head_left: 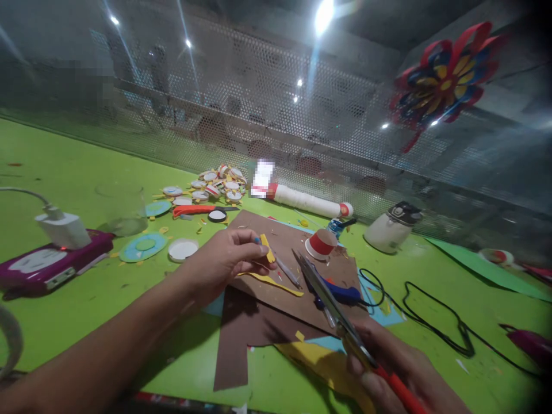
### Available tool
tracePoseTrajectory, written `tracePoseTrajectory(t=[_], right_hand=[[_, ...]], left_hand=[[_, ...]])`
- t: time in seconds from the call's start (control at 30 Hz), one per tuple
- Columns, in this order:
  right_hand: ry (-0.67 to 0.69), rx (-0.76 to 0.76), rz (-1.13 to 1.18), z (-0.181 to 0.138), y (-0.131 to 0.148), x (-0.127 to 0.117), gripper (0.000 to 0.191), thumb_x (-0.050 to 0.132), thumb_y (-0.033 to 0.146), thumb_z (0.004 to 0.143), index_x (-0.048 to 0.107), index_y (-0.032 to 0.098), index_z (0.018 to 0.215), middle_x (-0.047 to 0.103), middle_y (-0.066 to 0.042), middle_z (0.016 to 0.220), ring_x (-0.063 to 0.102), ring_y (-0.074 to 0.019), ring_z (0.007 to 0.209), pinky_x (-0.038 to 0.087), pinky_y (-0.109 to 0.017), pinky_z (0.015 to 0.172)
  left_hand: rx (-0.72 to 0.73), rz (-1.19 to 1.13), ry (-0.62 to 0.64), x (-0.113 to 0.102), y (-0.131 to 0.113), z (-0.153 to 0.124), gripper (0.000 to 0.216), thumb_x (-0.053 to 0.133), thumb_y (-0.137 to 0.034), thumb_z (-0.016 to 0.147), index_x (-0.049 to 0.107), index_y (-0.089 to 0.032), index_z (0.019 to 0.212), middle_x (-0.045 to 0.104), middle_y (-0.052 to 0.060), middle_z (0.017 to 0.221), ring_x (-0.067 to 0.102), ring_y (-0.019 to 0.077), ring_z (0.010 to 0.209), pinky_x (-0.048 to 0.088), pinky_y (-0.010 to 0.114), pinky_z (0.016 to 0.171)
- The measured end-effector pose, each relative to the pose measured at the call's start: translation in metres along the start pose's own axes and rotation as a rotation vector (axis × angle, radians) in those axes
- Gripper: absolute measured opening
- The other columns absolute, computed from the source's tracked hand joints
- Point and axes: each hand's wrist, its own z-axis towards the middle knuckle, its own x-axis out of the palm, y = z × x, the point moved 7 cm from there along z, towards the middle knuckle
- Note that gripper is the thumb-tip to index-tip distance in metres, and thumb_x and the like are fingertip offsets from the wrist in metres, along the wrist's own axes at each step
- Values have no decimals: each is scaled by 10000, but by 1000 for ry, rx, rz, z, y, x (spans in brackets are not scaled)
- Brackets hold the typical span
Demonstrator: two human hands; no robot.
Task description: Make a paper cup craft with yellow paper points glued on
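My left hand [235, 257] pinches a small yellow strip [268, 248] between thumb and fingers, above a brown sheet [254, 227]. Held in my right hand [388, 359] is a pair of scissors [330, 302] with red handles, its blades pointing up and left. A longer yellow strip [276, 282] lies under my left hand beside a pale pen [287, 270]. Partly hidden behind the blades is a blue-handled tool [345, 293] with a black cord. An upturned red and white paper cup [321, 244] stands at the sheet's far right.
Small round paper pieces [215, 185] are piled at the back, near orange-handled scissors [196, 211]. A clear container [121, 210] and a purple power strip [64, 261] stand left. At right are a white and black jar [392, 227] and looping black cord [448, 313].
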Motion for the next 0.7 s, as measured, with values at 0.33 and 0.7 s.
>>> tracePoseTrajectory(t=[0.33,0.7], right_hand=[[-32,40,162,16,-1,16,397,444,566,835,543,229,1019,459,30,627,431,-123,534,342,-224,491],[-133,8,449,52,32,6,248,594,333,846,548,245,1073,602,1,812,580,-157,727,485,-283,675]], left_hand=[[17,20,-16,3,0,1,114,706,-219,710,652,-120,724,647,13,683,624,112,655,480,240,685],[-12,22,29,13,6,-1,108,682,-228,728,643,-133,697,637,10,679,604,110,642,453,247,647]])
